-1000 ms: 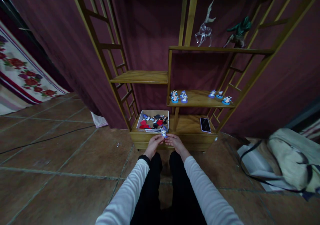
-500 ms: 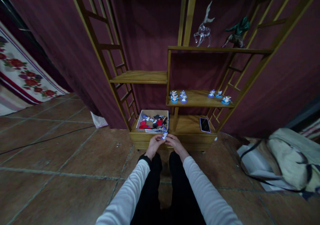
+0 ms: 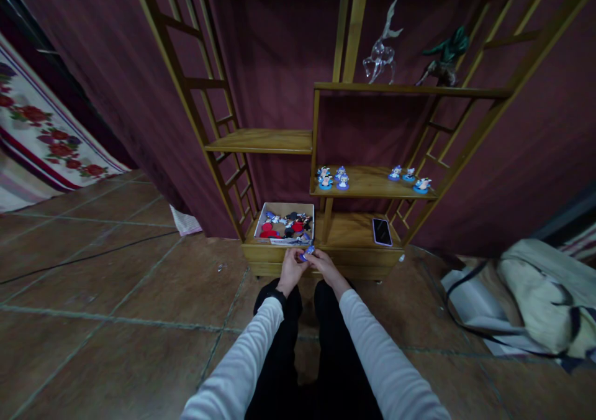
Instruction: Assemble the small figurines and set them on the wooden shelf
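Note:
Between my fingertips is a small purple-and-white figurine (image 3: 307, 253), tilted and partly covered by the fingers. My left hand (image 3: 293, 268) is closed on its lower left side, and my right hand (image 3: 325, 266) pinches it from the right. Just beyond the hands, a shallow cardboard box (image 3: 313, 224) holds a jumble of red, black, white and purple figures and parts. Similar small figurines stand on the shelf above: a cluster with a purple figurine (image 3: 343, 182) at its left end, and three at its right, among them a blue-based figurine (image 3: 422, 185).
A phone (image 3: 382, 232) lies on the low wooden cabinet top (image 3: 349, 227). Higher up stand a clear deer statue (image 3: 380, 56) and a dark green figure (image 3: 447, 56). A pale bag (image 3: 535, 296) sits on the floor at right; a black cable (image 3: 93, 260) crosses the tiles at left.
The figurine has tipped over from upright to a slant in my fingers. My left hand has turned and shifted slightly right. The shelf and box contents look the same.

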A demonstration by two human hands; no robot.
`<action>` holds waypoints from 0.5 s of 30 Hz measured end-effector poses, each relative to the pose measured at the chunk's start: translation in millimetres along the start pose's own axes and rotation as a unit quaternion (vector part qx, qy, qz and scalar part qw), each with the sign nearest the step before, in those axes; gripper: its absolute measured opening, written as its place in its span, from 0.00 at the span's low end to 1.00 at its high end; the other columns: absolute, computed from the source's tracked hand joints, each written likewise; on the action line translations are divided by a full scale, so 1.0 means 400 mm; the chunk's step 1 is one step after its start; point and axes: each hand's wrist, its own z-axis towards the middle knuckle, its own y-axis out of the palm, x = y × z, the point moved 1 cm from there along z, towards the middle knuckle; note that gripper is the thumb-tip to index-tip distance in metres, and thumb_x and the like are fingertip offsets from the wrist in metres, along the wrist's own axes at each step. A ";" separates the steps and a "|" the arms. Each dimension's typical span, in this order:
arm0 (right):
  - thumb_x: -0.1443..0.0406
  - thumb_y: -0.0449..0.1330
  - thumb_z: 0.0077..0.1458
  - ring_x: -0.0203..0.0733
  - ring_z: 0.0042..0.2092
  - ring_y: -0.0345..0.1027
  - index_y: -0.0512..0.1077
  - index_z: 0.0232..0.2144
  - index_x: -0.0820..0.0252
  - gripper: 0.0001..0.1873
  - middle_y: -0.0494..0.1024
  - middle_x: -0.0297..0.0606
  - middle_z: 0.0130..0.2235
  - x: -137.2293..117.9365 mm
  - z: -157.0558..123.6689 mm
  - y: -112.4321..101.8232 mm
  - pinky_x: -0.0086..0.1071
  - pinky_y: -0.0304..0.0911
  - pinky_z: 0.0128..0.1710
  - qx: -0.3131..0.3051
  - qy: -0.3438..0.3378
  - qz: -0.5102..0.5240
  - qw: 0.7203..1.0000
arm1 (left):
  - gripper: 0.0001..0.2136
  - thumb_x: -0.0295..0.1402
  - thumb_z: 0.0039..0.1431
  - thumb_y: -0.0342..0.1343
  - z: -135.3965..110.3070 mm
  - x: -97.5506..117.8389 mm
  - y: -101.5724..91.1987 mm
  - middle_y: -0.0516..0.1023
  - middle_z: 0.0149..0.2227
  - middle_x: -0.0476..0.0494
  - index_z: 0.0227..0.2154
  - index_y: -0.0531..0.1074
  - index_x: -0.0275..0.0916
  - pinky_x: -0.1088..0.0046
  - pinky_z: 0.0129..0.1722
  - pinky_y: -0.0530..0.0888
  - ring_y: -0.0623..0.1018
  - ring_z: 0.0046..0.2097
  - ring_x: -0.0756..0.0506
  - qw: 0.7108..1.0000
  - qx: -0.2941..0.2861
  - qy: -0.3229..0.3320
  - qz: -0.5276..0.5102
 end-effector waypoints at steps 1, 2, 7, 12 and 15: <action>0.55 0.66 0.38 0.41 0.36 0.71 0.74 0.32 0.58 0.18 0.78 0.35 0.33 0.004 0.003 -0.001 0.33 0.63 0.37 0.003 -0.001 -0.001 1.000 | 0.13 0.28 0.36 0.64 -0.001 0.000 0.000 0.68 0.34 0.47 0.29 0.70 0.36 0.71 0.37 0.68 0.70 0.34 0.49 1.000 0.000 0.009 0.008; 0.55 0.66 0.38 0.41 0.36 0.71 0.74 0.32 0.58 0.17 0.78 0.34 0.33 0.009 0.007 -0.003 0.33 0.64 0.37 0.007 -0.001 -0.002 1.000 | 0.13 0.28 0.37 0.63 -0.002 -0.002 0.000 0.68 0.34 0.47 0.29 0.70 0.36 0.71 0.37 0.68 0.70 0.34 0.49 1.000 -0.002 0.016 0.013; 0.55 0.66 0.37 0.42 0.38 0.71 0.74 0.33 0.59 0.20 0.78 0.35 0.34 0.030 0.022 -0.012 0.35 0.64 0.39 0.012 0.001 -0.020 1.000 | 0.13 0.27 0.39 0.62 0.006 -0.019 0.000 0.69 0.35 0.46 0.31 0.71 0.36 0.70 0.38 0.69 0.72 0.34 0.49 1.000 -0.018 0.013 0.003; 0.54 0.65 0.38 0.41 0.38 0.70 0.73 0.32 0.59 0.20 0.77 0.35 0.34 0.026 0.018 -0.014 0.35 0.64 0.40 0.016 0.000 -0.028 0.999 | 0.14 0.29 0.37 0.63 0.017 -0.032 -0.003 0.74 0.32 0.45 0.31 0.72 0.35 0.70 0.37 0.70 0.73 0.32 0.49 0.996 -0.023 -0.048 -0.074; 0.54 0.65 0.37 0.40 0.36 0.70 0.73 0.31 0.59 0.19 0.76 0.35 0.32 0.019 0.014 -0.013 0.35 0.64 0.39 0.026 0.005 -0.022 0.999 | 0.15 0.30 0.36 0.64 0.017 -0.026 -0.008 0.76 0.30 0.45 0.32 0.74 0.34 0.70 0.37 0.70 0.74 0.32 0.48 0.988 -0.035 -0.091 -0.117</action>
